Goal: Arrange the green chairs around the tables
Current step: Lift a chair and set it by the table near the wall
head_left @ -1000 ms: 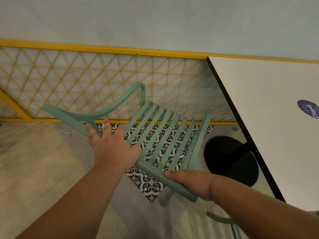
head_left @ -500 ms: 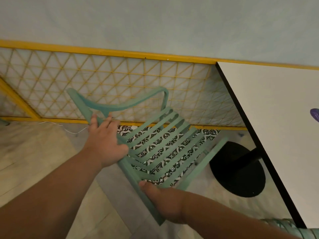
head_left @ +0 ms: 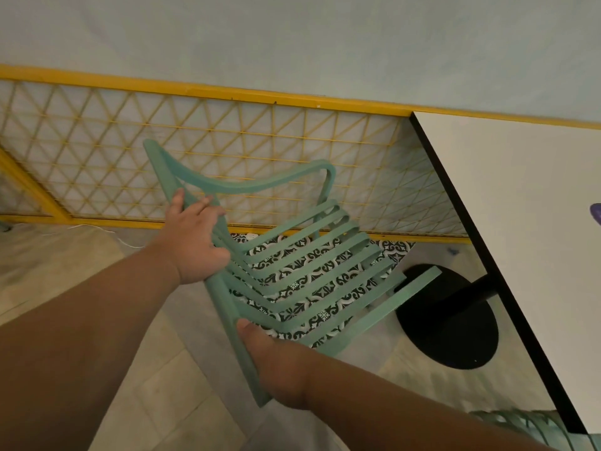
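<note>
You hold the green chair (head_left: 227,307) in both hands, tipped over at a steep slant just left of the table (head_left: 520,222). Your left hand (head_left: 195,242) grasps the upper stretch of the long side rail, with the fingers (head_left: 208,200) curled over its edge close to where the curved armrest (head_left: 247,187) joins it. Your right hand (head_left: 276,362) grasps the lower end of the same rail. The thumb (head_left: 244,326) lies on top, and the other fingers are hidden under the rail.

The chair's slats run away from that rail toward the table, and the far edge strip (head_left: 382,310) points at the table's black round base (head_left: 448,320). The strip looks near the base, but you cannot tell whether they touch. The chair's legs are out of sight, so you cannot tell whether it rests on the floor or hangs clear of it. Black and white patterned tiles (head_left: 302,265) show through the gaps between the slats.

Behind the chair stands a yellow mesh fence (head_left: 227,141) along the pale wall (head_left: 292,37), with a thin white cable (head_left: 97,230) lying on the floor at its foot. The table has a white top with a black edge, and a bit of purple sticker (head_left: 596,216) shows at the right border. Part of a second green chair (head_left: 527,421) shows at the bottom right, just below the table's near corner.
</note>
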A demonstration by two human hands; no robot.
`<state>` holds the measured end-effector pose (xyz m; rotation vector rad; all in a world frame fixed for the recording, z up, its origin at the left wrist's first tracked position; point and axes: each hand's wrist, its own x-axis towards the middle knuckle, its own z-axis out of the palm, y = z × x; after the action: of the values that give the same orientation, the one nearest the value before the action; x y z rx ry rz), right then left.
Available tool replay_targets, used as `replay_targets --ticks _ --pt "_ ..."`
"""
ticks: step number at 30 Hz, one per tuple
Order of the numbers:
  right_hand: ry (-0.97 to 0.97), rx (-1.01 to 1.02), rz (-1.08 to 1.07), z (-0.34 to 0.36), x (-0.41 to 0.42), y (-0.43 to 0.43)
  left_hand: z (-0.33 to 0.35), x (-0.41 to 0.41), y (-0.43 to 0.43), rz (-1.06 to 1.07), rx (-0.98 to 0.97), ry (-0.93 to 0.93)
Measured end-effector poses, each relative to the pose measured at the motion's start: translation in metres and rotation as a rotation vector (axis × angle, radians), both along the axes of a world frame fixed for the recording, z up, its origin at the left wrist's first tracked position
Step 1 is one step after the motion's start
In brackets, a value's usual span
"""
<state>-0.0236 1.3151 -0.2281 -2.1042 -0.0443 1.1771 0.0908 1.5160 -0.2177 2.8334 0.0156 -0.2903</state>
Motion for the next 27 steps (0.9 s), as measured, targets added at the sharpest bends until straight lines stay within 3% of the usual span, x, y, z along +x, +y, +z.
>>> replay_targets --ticks 4,10,13,15,17,23,27 --pt "0.052 -0.014 -0.092 -0.002 0.005 0.017 0.007 0.015 0.009 0.002 0.055 0.045" --pt "-0.006 0.068 -0.007 -0.011 0.009 -0.004 0.006 0.005 -0.002 0.149 0.167 -0.032" --pt "-0.088 0.031 0.008 -0.024 0.017 -0.045 0.007 -0.027 -0.027 0.394 -0.073 -0.085" --pt "-0.165 -0.093 0.017 -0.035 0.028 -0.078 0.003 -0.051 -0.048 0.515 -0.312 -0.093" --pt "-0.235 -0.218 0.073 -0.051 0.040 -0.107 -0.003 -0.070 -0.068 0.556 -0.402 -0.083" --pt "-0.331 -0.425 0.352 -0.087 0.068 -0.140 -0.013 -0.078 -0.083 0.603 -0.320 -0.196" --pt "-0.333 -0.474 0.348 -0.110 0.072 -0.152 -0.016 -0.075 -0.082 0.592 -0.276 -0.205"
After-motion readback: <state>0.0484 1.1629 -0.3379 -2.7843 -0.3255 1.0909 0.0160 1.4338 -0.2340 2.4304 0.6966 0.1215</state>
